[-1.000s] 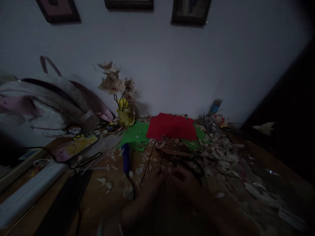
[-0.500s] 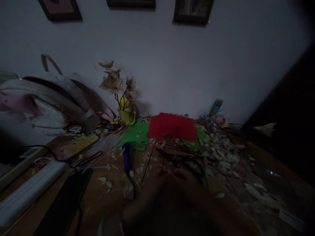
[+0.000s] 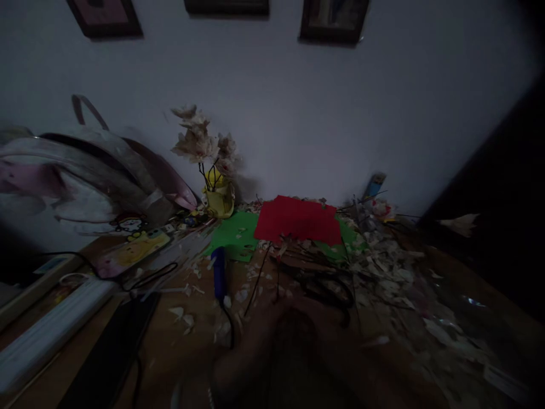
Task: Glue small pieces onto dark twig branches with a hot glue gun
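The scene is very dark. My left hand (image 3: 255, 335) and my right hand (image 3: 340, 346) lie close together low over the wooden table (image 3: 170, 341), and their fingers are lost in shadow and blur. Thin dark wire stems (image 3: 258, 284) run from just beyond my left hand toward the papers. A pair of black scissors (image 3: 327, 289) lies just past my right hand. A blue pen-like tool (image 3: 218, 272) with a dark cord sits left of my left hand. Farther back are a red paper sheet (image 3: 298, 220) and a green sheet (image 3: 234, 234).
A yellow vase of pale paper flowers (image 3: 219, 199) stands by the wall. A backpack (image 3: 85, 176) and a cartoon pencil case (image 3: 128, 253) are at the left, with a white bar (image 3: 46, 335) and a black flat object (image 3: 110, 352). Paper scraps (image 3: 392, 267) litter the right side.
Both hands have drawn back toward me from the spot near the scissors where their fingertips met. Nothing else on the table has moved.
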Available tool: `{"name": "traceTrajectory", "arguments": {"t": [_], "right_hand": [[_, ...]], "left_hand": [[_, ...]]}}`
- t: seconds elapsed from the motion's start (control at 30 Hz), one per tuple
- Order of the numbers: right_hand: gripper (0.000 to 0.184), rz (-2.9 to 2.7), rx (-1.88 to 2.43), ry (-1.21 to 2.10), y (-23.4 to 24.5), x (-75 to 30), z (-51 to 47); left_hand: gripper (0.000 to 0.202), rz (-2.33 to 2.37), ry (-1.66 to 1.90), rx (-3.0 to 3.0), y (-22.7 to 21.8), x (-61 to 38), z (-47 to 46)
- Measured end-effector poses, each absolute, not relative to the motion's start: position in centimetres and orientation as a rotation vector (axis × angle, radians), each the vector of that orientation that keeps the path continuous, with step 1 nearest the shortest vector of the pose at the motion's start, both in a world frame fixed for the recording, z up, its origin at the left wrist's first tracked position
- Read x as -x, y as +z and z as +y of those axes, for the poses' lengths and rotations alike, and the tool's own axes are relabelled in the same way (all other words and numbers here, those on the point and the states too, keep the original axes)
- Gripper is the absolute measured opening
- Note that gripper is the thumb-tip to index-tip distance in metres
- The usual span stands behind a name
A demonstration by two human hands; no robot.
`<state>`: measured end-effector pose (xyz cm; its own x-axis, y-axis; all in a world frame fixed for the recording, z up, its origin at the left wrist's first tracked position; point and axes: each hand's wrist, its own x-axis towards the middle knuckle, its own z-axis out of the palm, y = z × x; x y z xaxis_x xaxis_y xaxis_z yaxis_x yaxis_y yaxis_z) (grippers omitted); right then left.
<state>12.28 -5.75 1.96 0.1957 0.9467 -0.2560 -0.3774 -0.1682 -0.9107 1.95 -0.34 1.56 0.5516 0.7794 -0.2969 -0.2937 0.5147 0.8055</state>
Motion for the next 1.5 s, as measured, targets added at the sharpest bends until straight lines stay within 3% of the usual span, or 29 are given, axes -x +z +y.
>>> {"name": "traceTrajectory", "arguments": {"t": [0.23,0.5,0.8,1.13,1.5], "right_hand": [[0.017,-0.485,1.083,1.534,2.0,-12.2,-5.6],[0.018,-1.023,1.579,0.884,1.4,-14.1,-4.8],[0.028,-1.099,1.583,0.872,2.0,-14.0,-5.0],[0.037,-0.810,1.505,1.158,1.9,-14.3,-4.7],[0.032,-1.149,1.659,0.922,1.9,-14.2,-5.0]], "left_hand": [[0.019,0.775,0.766,-0.745,2.3,-1.7,0.3],[0.015,0.829,0.731,-0.900,2.1,-1.4,1.1],[0.013,0.951,0.676,-1.186,2.7,-1.6,0.9],[0.027,0.859,0.656,-1.157,3.3,-1.4,1.0],[0.025,0.908,0.650,-1.198,2.6,-1.5,1.0]]}}
